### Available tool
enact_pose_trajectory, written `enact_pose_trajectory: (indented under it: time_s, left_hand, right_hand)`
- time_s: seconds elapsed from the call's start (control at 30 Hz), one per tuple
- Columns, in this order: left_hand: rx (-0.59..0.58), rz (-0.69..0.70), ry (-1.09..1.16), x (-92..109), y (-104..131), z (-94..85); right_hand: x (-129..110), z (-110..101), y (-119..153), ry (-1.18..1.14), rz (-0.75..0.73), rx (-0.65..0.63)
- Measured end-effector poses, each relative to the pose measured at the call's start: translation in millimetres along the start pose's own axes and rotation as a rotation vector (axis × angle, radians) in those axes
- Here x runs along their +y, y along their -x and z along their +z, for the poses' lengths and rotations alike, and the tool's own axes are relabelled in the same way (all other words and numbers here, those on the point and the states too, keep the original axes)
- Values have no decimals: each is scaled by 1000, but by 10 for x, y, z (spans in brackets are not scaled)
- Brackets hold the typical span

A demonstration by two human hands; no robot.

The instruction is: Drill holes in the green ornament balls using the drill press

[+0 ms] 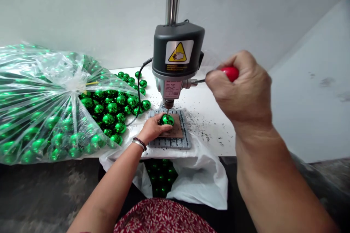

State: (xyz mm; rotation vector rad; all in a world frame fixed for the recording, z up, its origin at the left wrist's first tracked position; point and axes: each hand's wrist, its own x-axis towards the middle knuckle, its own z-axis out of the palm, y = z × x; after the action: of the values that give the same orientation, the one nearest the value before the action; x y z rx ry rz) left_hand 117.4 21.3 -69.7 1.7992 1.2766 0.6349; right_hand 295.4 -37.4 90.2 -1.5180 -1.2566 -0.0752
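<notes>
Under a small drill press [179,52] a shiny green ball [168,120] sits on a brown square pad [177,131], which lies on the grey slotted base plate [186,142]. My left hand [153,128] is closed round the ball's left side, thumb in front and fingers behind. The thin drill bit [167,111] comes down to the top of the ball; whether it has gone in, I cannot tell. Raised at the right, my right hand [240,87] is wrapped round the red knob [231,73] of the press's feed lever [200,81].
A large clear plastic bag [51,116] full of green balls lies at the left, with loose ones [120,100] spilling beside it. Dark shavings [207,131] litter the white table [221,145]. Below its front edge hangs an open white sack [202,178] holding more green balls. A black cable [140,83] loops left of the press.
</notes>
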Motion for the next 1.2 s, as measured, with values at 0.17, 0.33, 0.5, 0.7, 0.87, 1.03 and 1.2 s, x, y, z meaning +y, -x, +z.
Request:
enact_pose_trajectory:
  time_s: [0.17,0.33,0.5,0.7,0.87,1.03,1.2]
  left_hand:
    - [-10,26,19,-18,-6,8]
    - [-3,35,45,-23,-4,19]
    - [-4,44,67,-20,13,18]
    - [-8,42,42,-44,11,27]
    - [-2,67,79,-84,-3,57]
    - [14,51,61,-99,-6,63]
    - [37,29,30,-65,8,55]
  right_hand:
    - [62,17,164,8,-70,72]
    - [104,115,259,-9,-76,151]
    - [197,186,336,-13,-73,205]
    - [276,273,427,-40,-67,274]
    - [319,331,513,-64,-51,286]
    - [415,387,675,-93,-57,274]
    - [407,400,672,-130,-52,282]
